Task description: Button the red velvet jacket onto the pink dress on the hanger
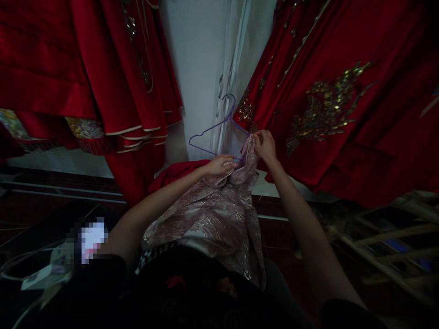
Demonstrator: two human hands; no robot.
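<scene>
A pale pink dress (pixel 219 205) with a shiny woven pattern hangs down in front of me. My right hand (pixel 265 147) pinches its right shoulder strap close to the right arm of a purple hanger (pixel 206 132). Lower and to the left, my left hand (pixel 221 165) has its fingers closed on the dress's neckline. The right end of the hanger lies at the strap and is partly hidden there. Its left arm is bare, and its hook points up, near the pale door edge.
Red garments with gold sequins hang on the left (pixel 126 68) and on the right (pixel 329 105). Behind the hanger stands a pale door or wall (pixel 195 55). A wooden slatted rack (pixel 387 242) is at the lower right. A cable and a power strip (pixel 58 265) lie at the lower left.
</scene>
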